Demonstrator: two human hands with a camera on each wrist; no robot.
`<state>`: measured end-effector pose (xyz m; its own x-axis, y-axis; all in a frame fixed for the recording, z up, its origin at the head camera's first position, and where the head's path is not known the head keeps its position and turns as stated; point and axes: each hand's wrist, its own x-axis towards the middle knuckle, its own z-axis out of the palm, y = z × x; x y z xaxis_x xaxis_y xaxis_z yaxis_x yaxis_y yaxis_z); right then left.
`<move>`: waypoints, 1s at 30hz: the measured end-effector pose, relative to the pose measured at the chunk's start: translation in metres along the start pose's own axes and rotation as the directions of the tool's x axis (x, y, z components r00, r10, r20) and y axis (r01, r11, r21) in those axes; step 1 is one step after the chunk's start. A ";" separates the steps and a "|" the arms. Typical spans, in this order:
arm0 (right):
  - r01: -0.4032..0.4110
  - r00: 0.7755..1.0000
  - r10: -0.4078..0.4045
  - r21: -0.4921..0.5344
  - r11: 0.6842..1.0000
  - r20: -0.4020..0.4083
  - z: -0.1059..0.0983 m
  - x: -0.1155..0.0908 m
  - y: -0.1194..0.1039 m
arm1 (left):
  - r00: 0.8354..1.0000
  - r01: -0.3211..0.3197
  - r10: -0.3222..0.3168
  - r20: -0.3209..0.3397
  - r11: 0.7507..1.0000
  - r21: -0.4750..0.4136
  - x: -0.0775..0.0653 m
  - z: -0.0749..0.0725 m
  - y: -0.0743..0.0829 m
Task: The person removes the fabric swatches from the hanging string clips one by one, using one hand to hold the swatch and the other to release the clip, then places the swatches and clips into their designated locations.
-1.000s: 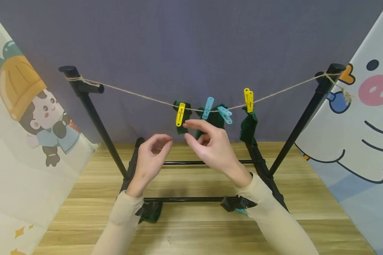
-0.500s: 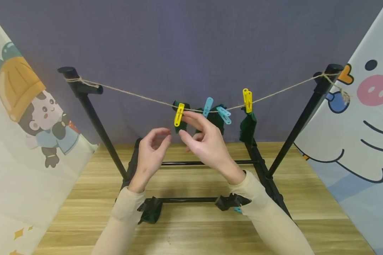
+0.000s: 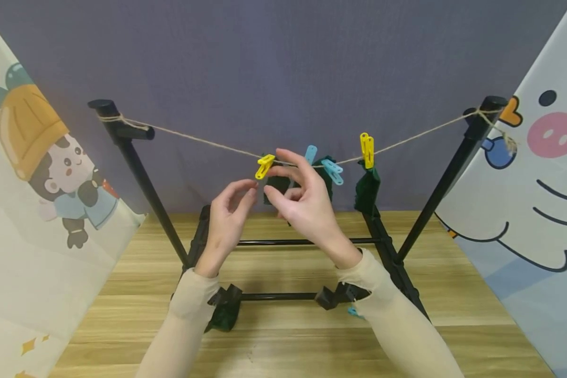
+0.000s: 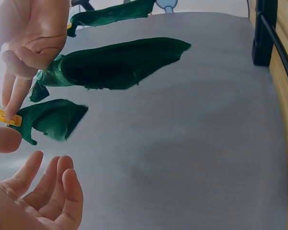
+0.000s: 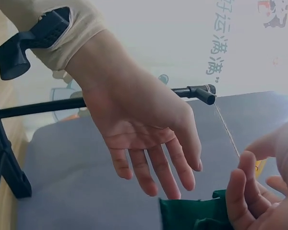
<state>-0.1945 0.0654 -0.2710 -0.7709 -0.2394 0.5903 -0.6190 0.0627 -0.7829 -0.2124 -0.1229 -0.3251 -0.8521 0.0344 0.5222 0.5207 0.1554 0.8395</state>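
A twine line [image 3: 203, 140] sags between two black posts. Near its middle a yellow clothespin [image 3: 265, 167] hangs tilted, beside a dark green cloth [image 3: 277, 183]. My right hand [image 3: 307, 202] reaches from the right, a fingertip right at that clothespin and the thumb spread below. My left hand [image 3: 229, 215] is lower left, thumb and index slightly apart just under the clothespin's lower end. In the left wrist view that clothespin overlaps the top of the smaller green cloth [image 4: 57, 120]. Further right hang two blue clothespins [image 3: 333, 171] on a larger cloth, partly hidden by my right hand.
Another yellow clothespin [image 3: 367, 150] holds a green cloth [image 3: 368, 189] on the right. On the wooden table [image 3: 274, 344], a dark cloth [image 3: 224, 316] lies by the left sleeve and a blue clothespin [image 3: 354, 313] by the right. The black frame's left post [image 3: 144, 178] stands left.
The right hand has moved left and up to the yellow clothespin. That clothespin has gone from hanging steeply to more tilted, and the left hand has risen closer. The cloth beside it has shifted right.
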 end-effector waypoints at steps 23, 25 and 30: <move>0.072 0.992 -0.103 -0.359 0.931 -0.069 -0.002 0.024 -0.009 | 1.000 0.022 -0.022 0.004 0.995 -0.096 0.037 0.017 0.017; 0.068 0.991 -0.100 -0.321 0.945 -0.084 -0.004 0.025 -0.008 | 1.000 0.020 -0.021 -0.005 0.994 -0.107 0.037 0.017 0.017; 0.054 0.993 -0.073 -0.211 0.976 -0.087 -0.008 0.030 -0.004 | 1.000 0.024 -0.025 -0.008 0.991 -0.133 0.035 0.016 0.014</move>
<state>-0.2162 0.0656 -0.2488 -0.7336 -0.1579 0.6610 -0.6771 0.2528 -0.6911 -0.2357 -0.1033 -0.2971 -0.8647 0.0226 0.5018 0.5022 0.0230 0.8644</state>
